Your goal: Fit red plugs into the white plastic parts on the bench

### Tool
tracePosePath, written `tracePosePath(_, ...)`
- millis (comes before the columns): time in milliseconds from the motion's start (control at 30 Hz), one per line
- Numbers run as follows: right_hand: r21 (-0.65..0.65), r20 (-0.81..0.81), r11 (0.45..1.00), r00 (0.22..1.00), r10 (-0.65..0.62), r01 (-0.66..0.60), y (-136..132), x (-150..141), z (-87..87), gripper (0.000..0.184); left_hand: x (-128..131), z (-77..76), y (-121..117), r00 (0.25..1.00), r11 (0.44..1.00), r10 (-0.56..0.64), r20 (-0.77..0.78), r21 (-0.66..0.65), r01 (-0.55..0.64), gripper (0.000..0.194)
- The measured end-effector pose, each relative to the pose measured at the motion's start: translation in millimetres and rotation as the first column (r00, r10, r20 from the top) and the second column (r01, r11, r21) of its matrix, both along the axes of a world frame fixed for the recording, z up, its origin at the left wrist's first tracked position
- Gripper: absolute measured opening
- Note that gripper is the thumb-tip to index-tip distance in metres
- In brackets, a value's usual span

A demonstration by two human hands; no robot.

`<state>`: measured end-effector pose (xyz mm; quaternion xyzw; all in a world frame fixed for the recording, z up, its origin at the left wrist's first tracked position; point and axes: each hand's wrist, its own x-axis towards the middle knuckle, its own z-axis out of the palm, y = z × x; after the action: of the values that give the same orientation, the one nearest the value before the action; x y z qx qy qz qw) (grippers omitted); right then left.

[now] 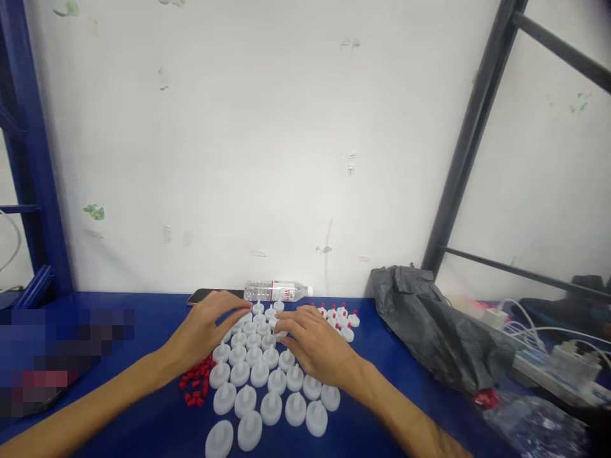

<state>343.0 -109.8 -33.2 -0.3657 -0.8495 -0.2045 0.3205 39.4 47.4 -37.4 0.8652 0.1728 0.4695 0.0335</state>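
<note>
Holds left hand (210, 323) and right hand (315, 343) loosely curled, flanking the far, upright white caps (262, 329), with red bits (205, 385) nearer the left; cannot tell of any grip.

You can read no word, brand or number for certain here. The label (285, 292) on the plastic bottle (258, 291) lying ahead of you bears printed characters, too small and blurred to make out.
</note>
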Motion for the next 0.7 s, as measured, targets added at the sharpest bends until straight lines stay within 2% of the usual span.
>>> tracePosePath(100, -0.001, -0.049, 1.000, 0.999, 0.016, -0.016, -3.9, -5.7, 1.1, 0.044, 0.5, -17.4, -15.0, 0.997, 0.996, -0.071, -0.035, 0.051, 0.073, 0.034)
tracePosePath(233, 0.002, -0.048, 1.000, 0.999, 0.026, -0.026, -7.0, -7.6, 2.1, 0.048, 6.0, -30.5, -31.0, 0.992, 0.991, -0.121, -0.020, 0.057, 0.122, 0.026)
tracePosePath(467, 0.059, 0.003, 0.992, 0.994, 0.113, -0.113, -4.9, -12.3, 2.9, 0.031, 10.3, -39.3, -42.8, 0.987, 0.984, -0.161, 0.008, 0.076, 0.160, 0.029)
tracePosePath(700, 0.054, -0.012, 0.990, 0.991, 0.130, -0.129, -6.5, -13.7, 3.6, 0.030, 8.9, -39.9, -45.4, 0.996, 0.997, -0.080, 0.027, 0.021, 0.080, 0.032)
